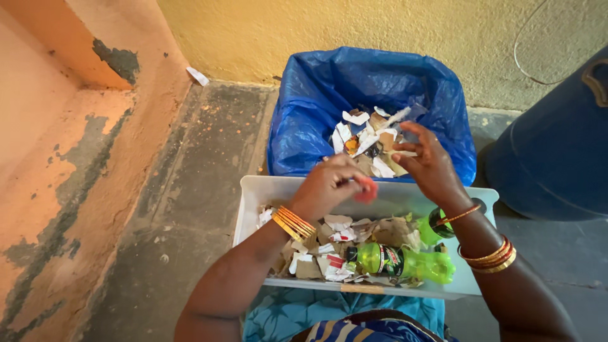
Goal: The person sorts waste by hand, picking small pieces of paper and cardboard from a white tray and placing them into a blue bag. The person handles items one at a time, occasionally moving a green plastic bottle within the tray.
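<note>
Up close, my left hand point(329, 183) pinched a small red scrap point(367, 190) at its fingertips, above the far rim of the white tray point(253, 202). My right hand point(427, 161) hovered just beside it, fingers loosely spread, a pale paper bit point(405, 153) against them; whether they gripped it I cannot tell. Beyond both sat the blue-lined bin point(316, 114) with torn paper. Near the tray's near edge lay a green bottle point(399, 261) among cardboard scraps point(329, 244).
</note>
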